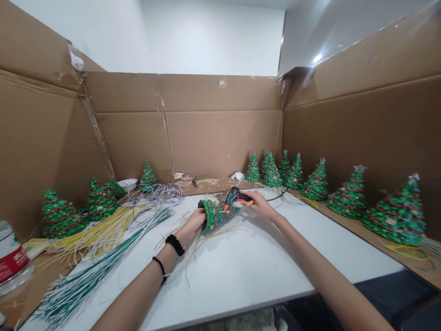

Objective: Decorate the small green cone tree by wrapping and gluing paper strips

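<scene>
Near the middle of the white table, my left hand [196,220] is closed at the base of a small green Christmas tree [215,217] with red trim, tipped on its side with its top toward the right. Some fingers are hidden behind and inside its base. My right hand [260,206] is closed around the handle of a black and orange hot glue gun [234,196]. The gun's tip is close to the tree's side; whether they touch I cannot tell. Loose pale and yellow strands [195,246] hang below the tree and lie on the table.
Bundles of green strands [106,262] and yellow strands [99,227] spread across the left. Several trees line the right edge, the nearest tree [399,214] star-topped. A white bowl [127,185], a red-labelled bottle [13,259] and cardboard walls [223,138] surround the table [258,266].
</scene>
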A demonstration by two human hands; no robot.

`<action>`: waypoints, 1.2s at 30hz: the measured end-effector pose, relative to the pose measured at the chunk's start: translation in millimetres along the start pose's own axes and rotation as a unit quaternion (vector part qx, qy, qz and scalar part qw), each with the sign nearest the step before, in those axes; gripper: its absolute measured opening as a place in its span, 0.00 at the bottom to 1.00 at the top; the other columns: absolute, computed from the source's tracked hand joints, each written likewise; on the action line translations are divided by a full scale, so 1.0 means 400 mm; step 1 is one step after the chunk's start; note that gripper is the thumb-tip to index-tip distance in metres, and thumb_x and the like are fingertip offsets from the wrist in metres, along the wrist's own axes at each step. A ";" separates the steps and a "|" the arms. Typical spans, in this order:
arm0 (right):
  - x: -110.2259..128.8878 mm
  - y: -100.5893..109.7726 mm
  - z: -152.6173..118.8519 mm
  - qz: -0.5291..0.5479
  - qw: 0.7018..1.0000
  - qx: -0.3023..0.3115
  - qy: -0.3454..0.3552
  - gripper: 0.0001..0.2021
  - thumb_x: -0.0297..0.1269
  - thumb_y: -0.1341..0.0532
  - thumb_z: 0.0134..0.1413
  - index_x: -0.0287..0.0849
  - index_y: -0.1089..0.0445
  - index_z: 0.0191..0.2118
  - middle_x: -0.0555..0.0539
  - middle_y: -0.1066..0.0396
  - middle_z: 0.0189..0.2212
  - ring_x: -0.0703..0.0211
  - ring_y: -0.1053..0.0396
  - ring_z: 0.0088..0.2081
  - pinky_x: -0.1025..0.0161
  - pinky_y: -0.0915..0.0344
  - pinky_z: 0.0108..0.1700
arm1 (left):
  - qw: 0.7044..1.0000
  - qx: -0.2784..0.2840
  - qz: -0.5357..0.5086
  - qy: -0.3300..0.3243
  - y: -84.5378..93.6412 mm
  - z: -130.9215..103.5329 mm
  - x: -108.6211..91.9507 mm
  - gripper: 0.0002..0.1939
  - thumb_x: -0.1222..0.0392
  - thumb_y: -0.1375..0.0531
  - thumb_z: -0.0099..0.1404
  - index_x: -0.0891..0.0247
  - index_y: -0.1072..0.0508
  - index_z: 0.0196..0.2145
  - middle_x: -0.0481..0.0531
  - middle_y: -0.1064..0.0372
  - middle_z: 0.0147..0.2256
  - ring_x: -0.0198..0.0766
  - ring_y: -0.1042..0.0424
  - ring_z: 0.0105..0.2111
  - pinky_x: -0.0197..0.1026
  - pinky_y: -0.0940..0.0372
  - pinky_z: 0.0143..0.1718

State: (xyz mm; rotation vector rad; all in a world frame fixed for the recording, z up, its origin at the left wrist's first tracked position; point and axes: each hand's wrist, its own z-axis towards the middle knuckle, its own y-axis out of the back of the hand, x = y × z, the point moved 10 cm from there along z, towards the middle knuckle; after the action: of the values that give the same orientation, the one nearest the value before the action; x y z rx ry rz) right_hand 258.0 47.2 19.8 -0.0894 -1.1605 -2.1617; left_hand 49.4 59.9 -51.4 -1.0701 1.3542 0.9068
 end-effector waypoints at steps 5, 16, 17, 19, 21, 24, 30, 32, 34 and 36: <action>0.007 0.002 -0.001 -0.011 1.000 0.000 0.005 0.17 0.37 0.42 0.53 0.43 0.30 0.49 0.44 0.27 0.45 0.51 0.32 0.42 0.55 0.38 0.46 | 1.000 0.006 -0.002 0.007 -0.005 -0.006 -0.001 0.09 0.63 0.38 0.53 0.69 0.23 0.32 0.52 0.26 0.23 0.36 0.32 0.20 0.37 0.37 0.24; 0.026 0.015 -0.003 -0.027 0.999 0.002 0.020 0.16 0.38 0.42 0.53 0.42 0.30 0.48 0.43 0.27 0.44 0.50 0.32 0.42 0.55 0.38 0.46 | 1.000 0.007 -0.003 -0.004 0.000 0.003 0.006 0.09 0.62 0.38 0.53 0.69 0.23 0.32 0.53 0.26 0.23 0.36 0.31 0.20 0.37 0.36 0.25; 0.024 0.023 -0.001 -0.032 0.999 0.002 0.019 0.16 0.39 0.42 0.53 0.42 0.30 0.48 0.43 0.27 0.44 0.50 0.32 0.42 0.55 0.38 0.45 | 1.000 0.007 -0.003 -0.004 -0.001 0.001 0.003 0.09 0.62 0.38 0.53 0.69 0.23 0.32 0.52 0.25 0.23 0.36 0.31 0.21 0.37 0.36 0.26; 0.011 0.051 0.000 -0.046 0.999 -0.012 0.013 0.16 0.41 0.41 0.53 0.41 0.29 0.46 0.42 0.26 0.43 0.49 0.32 0.42 0.54 0.37 0.45 | 1.000 0.008 0.001 -0.005 -0.003 -0.004 -0.004 0.08 0.64 0.38 0.52 0.69 0.23 0.31 0.52 0.26 0.23 0.36 0.31 0.21 0.36 0.36 0.26; -0.016 0.096 -0.003 -0.068 0.996 -0.053 -0.015 0.17 0.43 0.42 0.53 0.41 0.29 0.46 0.41 0.27 0.43 0.48 0.31 0.43 0.55 0.37 0.45 | 1.000 0.010 0.010 -0.006 -0.007 -0.008 -0.010 0.07 0.65 0.38 0.51 0.69 0.23 0.29 0.51 0.26 0.21 0.35 0.32 0.20 0.36 0.37 0.25; -0.091 0.152 -0.024 -0.122 0.979 -0.112 -0.120 0.18 0.46 0.43 0.53 0.39 0.28 0.44 0.39 0.26 0.41 0.47 0.29 0.41 0.58 0.36 0.40 | 1.000 0.006 0.013 -0.015 -0.008 -0.010 -0.015 0.06 0.65 0.37 0.50 0.69 0.23 0.28 0.51 0.27 0.20 0.35 0.32 0.20 0.36 0.37 0.25; -0.238 0.135 -0.090 -0.238 0.916 -0.105 -0.305 0.20 0.54 0.42 0.49 0.41 0.27 0.26 0.41 0.28 0.20 0.51 0.29 0.25 0.62 0.40 0.24 | 0.999 -0.014 0.027 -0.029 -0.004 -0.005 -0.015 0.05 0.64 0.38 0.51 0.69 0.24 0.26 0.49 0.31 0.15 0.32 0.38 0.14 0.35 0.41 0.20; -0.259 0.116 -0.098 -0.250 0.911 -0.101 -0.313 0.19 0.53 0.41 0.48 0.42 0.28 0.23 0.40 0.30 0.19 0.50 0.29 0.26 0.62 0.39 0.24 | 0.999 -0.015 0.037 -0.036 -0.004 -0.006 -0.019 0.05 0.64 0.38 0.50 0.70 0.23 0.26 0.49 0.32 0.14 0.32 0.38 0.14 0.36 0.41 0.20; -0.280 0.096 -0.106 -0.244 0.908 -0.090 -0.328 0.17 0.51 0.40 0.46 0.41 0.28 0.24 0.38 0.29 0.21 0.46 0.28 0.30 0.59 0.37 0.27 | 0.998 -0.014 0.041 -0.040 -0.006 -0.010 -0.023 0.06 0.65 0.38 0.50 0.70 0.23 0.27 0.49 0.32 0.14 0.33 0.37 0.14 0.36 0.40 0.21; -0.296 0.080 -0.115 -0.228 0.907 -0.078 -0.346 0.16 0.49 0.39 0.46 0.39 0.28 0.29 0.35 0.28 0.25 0.41 0.29 0.37 0.55 0.36 0.33 | 0.998 -0.008 0.042 -0.037 -0.009 -0.015 -0.025 0.07 0.64 0.38 0.50 0.71 0.23 0.28 0.50 0.30 0.16 0.33 0.37 0.15 0.36 0.40 0.21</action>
State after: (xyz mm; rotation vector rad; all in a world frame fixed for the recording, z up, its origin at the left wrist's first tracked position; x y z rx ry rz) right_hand 379.2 62.4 -27.2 -0.7829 -1.4950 -2.7449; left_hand 50.7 54.0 -40.8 -0.9886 1.3391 1.0118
